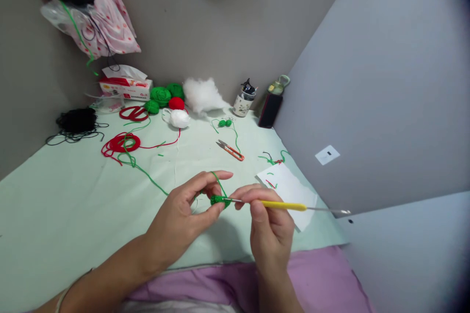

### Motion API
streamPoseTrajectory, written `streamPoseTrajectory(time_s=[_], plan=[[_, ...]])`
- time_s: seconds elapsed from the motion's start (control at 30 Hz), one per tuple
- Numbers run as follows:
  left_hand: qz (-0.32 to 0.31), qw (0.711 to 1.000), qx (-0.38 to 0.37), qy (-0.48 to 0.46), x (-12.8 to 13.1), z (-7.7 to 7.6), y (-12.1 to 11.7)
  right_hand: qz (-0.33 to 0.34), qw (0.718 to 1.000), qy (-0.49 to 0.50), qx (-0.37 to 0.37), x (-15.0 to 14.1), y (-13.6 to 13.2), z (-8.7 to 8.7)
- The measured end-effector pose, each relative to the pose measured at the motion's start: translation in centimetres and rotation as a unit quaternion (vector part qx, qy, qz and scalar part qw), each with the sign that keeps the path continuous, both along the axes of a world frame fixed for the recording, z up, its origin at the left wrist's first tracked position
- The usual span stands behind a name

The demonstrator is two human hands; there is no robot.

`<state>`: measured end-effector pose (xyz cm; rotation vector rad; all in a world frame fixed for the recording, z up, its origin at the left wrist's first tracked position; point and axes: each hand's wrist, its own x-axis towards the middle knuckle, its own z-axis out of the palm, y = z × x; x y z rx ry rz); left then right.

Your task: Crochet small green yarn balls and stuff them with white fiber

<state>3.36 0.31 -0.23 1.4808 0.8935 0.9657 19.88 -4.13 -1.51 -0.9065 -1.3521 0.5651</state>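
Observation:
Between thumb and fingers, my left hand (pixel 187 205) pinches a small green crochet piece (pixel 218 200). Green yarn (pixel 219 183) passes over its raised index finger and down to the piece. My right hand (pixel 270 220) is closed around a crochet hook (pixel 282 205) with a yellow handle and a metal hook at each end. One metal tip points left and meets the green piece; the other end sticks out to the right. A strand of green yarn (pixel 150 178) trails across the cloth toward my left hand. Exactly how the loop sits on the hook is too small to tell.
Thread snips (pixel 230 150) lie ahead of my hands, near two small green balls (pixel 225 123). Paper with yarn scraps (pixel 290 190) lies right. Behind are red scissors (pixel 134 113), white yarn (pixel 179 118), stuffing (pixel 203 95), a pen cup (pixel 243 101) and a phone (pixel 270 110).

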Motion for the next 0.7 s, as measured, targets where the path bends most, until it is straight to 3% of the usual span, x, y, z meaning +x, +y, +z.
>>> streamPoseTrajectory(time_s=[0.07,0.13,0.2,0.27,0.3,0.37,0.43,0.5,0.57,0.7], plan=[[0.019,0.999,0.040,0.010,0.1,-0.1,-0.2,-0.030,0.994,-0.100,0.037,0.0,-0.3,-0.1],[0.036,0.998,0.059,-0.005,0.3,-0.3,-0.5,-0.072,0.968,-0.223,0.093,0.0,-0.6,-0.5],[0.026,0.998,0.018,-0.053,0.4,-0.5,-0.8,-0.128,0.926,-0.312,0.167,-0.2,-0.6,-1.3],[-0.021,0.988,-0.089,-0.125,0.5,-0.6,-0.9,-0.171,0.899,-0.335,0.225,-0.3,-0.4,-1.9],[-0.052,0.974,-0.152,-0.159,0.4,-0.6,-0.8,-0.174,0.902,-0.321,0.232,-0.3,-0.3,-2.1],[-0.094,0.941,-0.250,-0.207,0.2,-0.4,-0.4,-0.149,0.938,-0.247,0.194,-0.3,0.0,-2.0],[-0.106,0.925,-0.289,-0.224,0.0,-0.1,0.1,-0.107,0.980,-0.117,0.124,-0.2,0.2,-1.5],[-0.100,0.925,-0.284,-0.230,-0.2,0.1,0.4,-0.057,0.996,0.014,0.070,0.0,0.4,-0.9],[-0.097,0.934,-0.260,-0.224,-0.1,0.1,0.4,-0.009,0.996,0.082,0.035,-0.1,0.5,-0.6],[-0.078,0.962,-0.199,-0.167,0.4,-0.1,-0.1,-0.006,0.999,0.046,0.000,-0.5,0.5,-0.7]])
